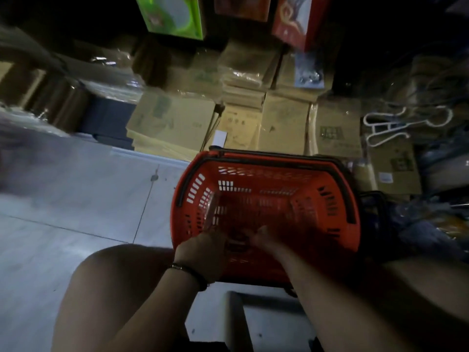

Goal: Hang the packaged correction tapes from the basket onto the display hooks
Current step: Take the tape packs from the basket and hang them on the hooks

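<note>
Dim floor [76, 199], red basket [319, 199]; package [237, 242] between left fingers [220, 237] and right fingers [256, 236], grip unclear.

Around the grip of the left hand [203, 252] and right hand [266, 240], the basket [317, 199] is red moulded plastic, slotted, with a dull sheen. Its handles [349, 204] are matt black. Just beyond the left hand a clear wrapper [210, 212] looks like glossy film, blurred. The bracelet [193, 273] on that wrist is dark cord with a small metal piece. Farther beyond the grip, the boxes [172, 118] are matt brown cardboard, some under shiny film. Left of the grip, the floor [76, 199] tiles look smooth and faintly glossy.
</note>
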Demonstrator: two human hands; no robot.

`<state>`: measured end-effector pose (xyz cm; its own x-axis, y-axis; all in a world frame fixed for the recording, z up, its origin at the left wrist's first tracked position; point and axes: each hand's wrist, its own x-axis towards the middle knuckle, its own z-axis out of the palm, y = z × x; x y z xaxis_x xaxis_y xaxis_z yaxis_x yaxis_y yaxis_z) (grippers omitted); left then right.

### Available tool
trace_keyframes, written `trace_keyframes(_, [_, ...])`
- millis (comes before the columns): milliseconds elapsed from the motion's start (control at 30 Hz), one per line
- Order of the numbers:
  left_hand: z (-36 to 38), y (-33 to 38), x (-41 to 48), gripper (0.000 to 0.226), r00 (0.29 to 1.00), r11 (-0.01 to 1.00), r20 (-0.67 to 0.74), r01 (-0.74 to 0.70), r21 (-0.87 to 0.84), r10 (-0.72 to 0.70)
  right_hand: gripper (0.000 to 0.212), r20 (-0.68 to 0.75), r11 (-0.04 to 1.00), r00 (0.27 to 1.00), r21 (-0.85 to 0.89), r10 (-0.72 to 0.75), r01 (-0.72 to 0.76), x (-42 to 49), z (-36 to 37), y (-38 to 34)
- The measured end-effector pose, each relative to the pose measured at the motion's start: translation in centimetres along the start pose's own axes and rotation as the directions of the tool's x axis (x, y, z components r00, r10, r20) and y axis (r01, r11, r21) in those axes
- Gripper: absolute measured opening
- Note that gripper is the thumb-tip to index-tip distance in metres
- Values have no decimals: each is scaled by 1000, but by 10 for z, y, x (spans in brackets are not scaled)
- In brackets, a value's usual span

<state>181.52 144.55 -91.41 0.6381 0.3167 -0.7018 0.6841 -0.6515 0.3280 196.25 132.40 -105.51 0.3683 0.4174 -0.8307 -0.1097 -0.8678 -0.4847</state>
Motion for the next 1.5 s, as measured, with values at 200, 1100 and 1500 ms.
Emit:
trace_keyframes(200, [-4, -3, 2, 43, 999, 1000, 44, -17, 16, 16, 37, 66, 990, 991, 69, 117, -121, 25, 16, -7])
trace_keyframes(1100, [-14, -14, 14, 39, 997, 973, 55, 66, -223, -55, 28, -300, 869, 914, 484, 274, -102, 65, 31, 2])
trace_keyframes(1500, [-28, -10, 18, 78, 885, 739, -376, -58, -671, -273, 53, -372, 781, 910, 507, -182, 363, -64, -47, -27])
